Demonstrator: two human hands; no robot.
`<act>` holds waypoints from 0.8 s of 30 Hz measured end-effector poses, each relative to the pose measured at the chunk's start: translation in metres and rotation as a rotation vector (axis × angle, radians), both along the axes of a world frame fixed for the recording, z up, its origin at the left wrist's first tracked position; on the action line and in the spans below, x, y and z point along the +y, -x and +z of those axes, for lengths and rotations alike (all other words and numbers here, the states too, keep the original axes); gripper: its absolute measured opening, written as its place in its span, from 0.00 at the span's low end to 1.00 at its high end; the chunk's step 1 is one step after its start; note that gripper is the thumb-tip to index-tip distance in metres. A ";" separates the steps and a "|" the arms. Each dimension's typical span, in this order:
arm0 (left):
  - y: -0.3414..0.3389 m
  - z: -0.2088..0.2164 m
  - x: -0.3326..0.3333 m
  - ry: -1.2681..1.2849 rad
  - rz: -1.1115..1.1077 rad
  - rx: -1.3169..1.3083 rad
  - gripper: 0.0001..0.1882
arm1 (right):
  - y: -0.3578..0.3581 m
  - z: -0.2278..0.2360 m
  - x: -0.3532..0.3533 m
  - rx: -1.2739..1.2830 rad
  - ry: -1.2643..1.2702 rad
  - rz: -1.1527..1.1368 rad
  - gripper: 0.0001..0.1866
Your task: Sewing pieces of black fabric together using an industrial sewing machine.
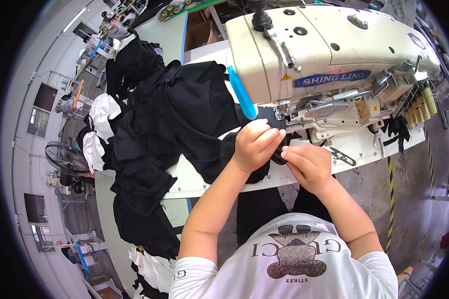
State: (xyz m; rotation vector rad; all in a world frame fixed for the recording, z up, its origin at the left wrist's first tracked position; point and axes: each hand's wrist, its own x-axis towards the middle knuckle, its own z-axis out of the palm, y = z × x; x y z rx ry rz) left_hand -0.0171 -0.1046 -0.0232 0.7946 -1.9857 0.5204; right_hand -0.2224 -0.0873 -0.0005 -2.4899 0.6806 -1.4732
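Black fabric (194, 107) lies in a long heap across the table, and one end runs up to the needle area of a cream sewing machine (264, 65). Just in front of the presser foot (280, 110), my left hand (257, 144) pinches the fabric's edge, fingers curled. Close by on its right, my right hand (309, 164) grips a folded part of the same black fabric between thumb and fingers. Beside the machine head, a bright blue curved piece (242, 93) stands above the cloth. The exact fold between my fingertips is partly hidden.
Black-handled thread snips (342, 156) lie on the white table (204, 188) right of my hands. Cream thread cones (420, 107) hang at the machine's right end. White cloth pieces (104, 117) sit at the left edge of the heap. A black fan (65, 158) stands farther left.
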 end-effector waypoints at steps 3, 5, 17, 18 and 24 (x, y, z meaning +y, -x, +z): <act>0.000 -0.002 0.000 -0.003 0.010 -0.003 0.13 | 0.000 -0.008 -0.002 -0.002 0.014 -0.004 0.16; -0.001 0.001 0.003 -0.044 0.058 -0.025 0.15 | -0.001 -0.013 -0.002 -0.007 0.015 0.003 0.16; 0.002 -0.005 0.006 -0.067 0.136 -0.001 0.15 | -0.002 -0.025 -0.004 0.020 -0.015 -0.007 0.17; 0.002 -0.007 0.006 -0.060 0.151 0.005 0.17 | -0.003 -0.025 -0.004 0.014 -0.012 -0.009 0.17; 0.002 -0.007 0.007 -0.091 0.177 0.011 0.18 | -0.004 -0.024 -0.006 0.008 -0.004 -0.025 0.17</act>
